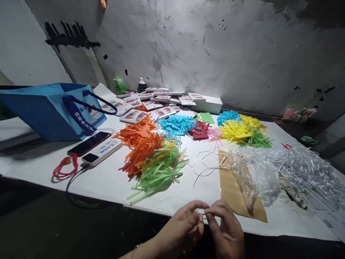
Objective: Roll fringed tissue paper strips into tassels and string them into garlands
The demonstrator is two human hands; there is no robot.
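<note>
At the table's front edge my left hand (185, 223) and my right hand (225, 226) meet, fingertips pinched close together. A thin white string (198, 176) runs from the tabletop down to my fingers, and a small bit of red shows between them. Both hands appear closed on the string; the exact grip is too small to make out. Light green paper fringe (159, 172) lies beyond my left hand, with orange fringe (140, 144) behind it. Past my right hand is a brown paper envelope (234, 190) with clear plastic (264, 176) on it.
A blue bag (48, 111), a phone (90, 142), a white power bank (102, 151) and a red cord (66, 167) occupy the left. Printed packets (161, 111), blue fringe (178, 124) and yellow fringe (234, 130) lie farther back. Silver tinsel (304, 165) spreads on the right.
</note>
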